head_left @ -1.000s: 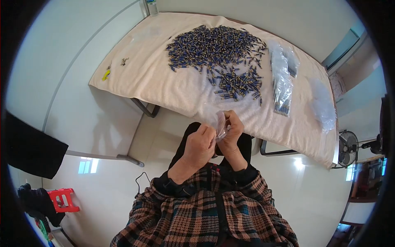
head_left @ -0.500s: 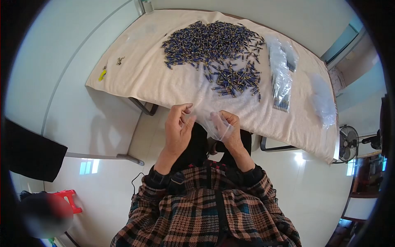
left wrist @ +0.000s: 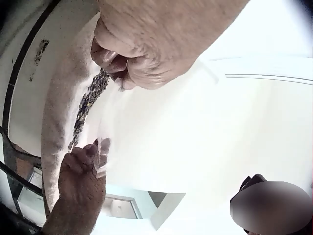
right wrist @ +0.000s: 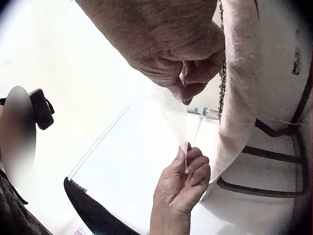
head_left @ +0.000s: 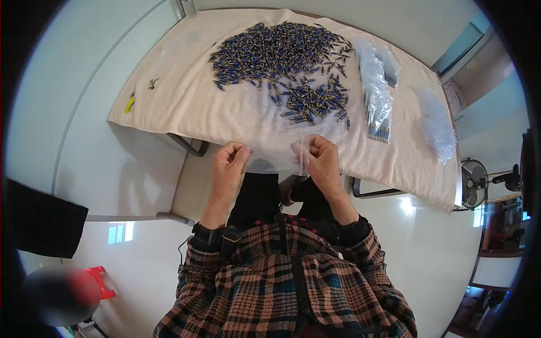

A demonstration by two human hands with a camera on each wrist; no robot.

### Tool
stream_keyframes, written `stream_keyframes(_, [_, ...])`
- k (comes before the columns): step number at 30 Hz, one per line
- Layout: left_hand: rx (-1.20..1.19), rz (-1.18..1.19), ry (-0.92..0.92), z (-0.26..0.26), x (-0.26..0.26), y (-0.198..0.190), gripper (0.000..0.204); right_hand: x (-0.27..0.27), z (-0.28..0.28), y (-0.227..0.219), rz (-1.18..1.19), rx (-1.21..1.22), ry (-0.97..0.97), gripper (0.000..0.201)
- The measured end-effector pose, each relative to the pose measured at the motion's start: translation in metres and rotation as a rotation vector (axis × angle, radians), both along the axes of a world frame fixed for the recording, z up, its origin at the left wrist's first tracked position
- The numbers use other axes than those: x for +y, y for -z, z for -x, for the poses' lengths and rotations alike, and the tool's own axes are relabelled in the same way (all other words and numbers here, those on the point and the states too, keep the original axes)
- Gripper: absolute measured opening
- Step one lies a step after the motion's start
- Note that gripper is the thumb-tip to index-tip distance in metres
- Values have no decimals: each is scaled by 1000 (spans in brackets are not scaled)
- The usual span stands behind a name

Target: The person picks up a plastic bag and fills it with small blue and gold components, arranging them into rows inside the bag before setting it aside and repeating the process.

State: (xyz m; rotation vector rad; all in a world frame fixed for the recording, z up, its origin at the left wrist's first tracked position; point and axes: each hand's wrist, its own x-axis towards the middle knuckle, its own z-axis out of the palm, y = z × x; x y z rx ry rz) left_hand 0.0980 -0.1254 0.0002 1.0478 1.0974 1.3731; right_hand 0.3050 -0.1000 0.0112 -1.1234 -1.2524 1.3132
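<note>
A clear plastic bag (head_left: pixel 273 160) is stretched between both hands, just off the table's front edge. My left hand (head_left: pixel 228 172) pinches its left side between thumb and fingers. At its right side, my right hand (head_left: pixel 322 166) pinches the other edge, and the fingertips show through the film. In the right wrist view the bag (right wrist: pixel 173 117) spans from one hand to the other. Beyond the hands lies a large heap of small dark blue and brass-coloured cylindrical pieces (head_left: pixel 276 50), with a smaller pile of the same pieces (head_left: pixel 315 101) nearer to me.
Filled clear bags (head_left: pixel 378 107) holding rows of pieces lie right of the heap. Further right is a stack of clear plastic bags (head_left: pixel 437 127). A yellow item (head_left: pixel 129 105) lies on the cloth-covered table (head_left: pixel 180 101) at left. A fan (head_left: pixel 473 183) stands beyond the right edge.
The hands were together at the bag, then the left hand came away to the left. It now grips the bag's left side, and the bag is spread flat between both hands.
</note>
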Motion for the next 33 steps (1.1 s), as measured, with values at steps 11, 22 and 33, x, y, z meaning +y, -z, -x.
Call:
stream_keyframes(11, [-101,9,-94,26,14,5,16,4,8,-18,97,104,-67,21])
stream_keyframes(22, [111,62,-135,76,81,-15,17,0,-1,7,-24,27,-124,26])
stream_keyframes(33, [896,-362,-145,31,108,-3,19,78,-88,-10,-518,-879,303,33])
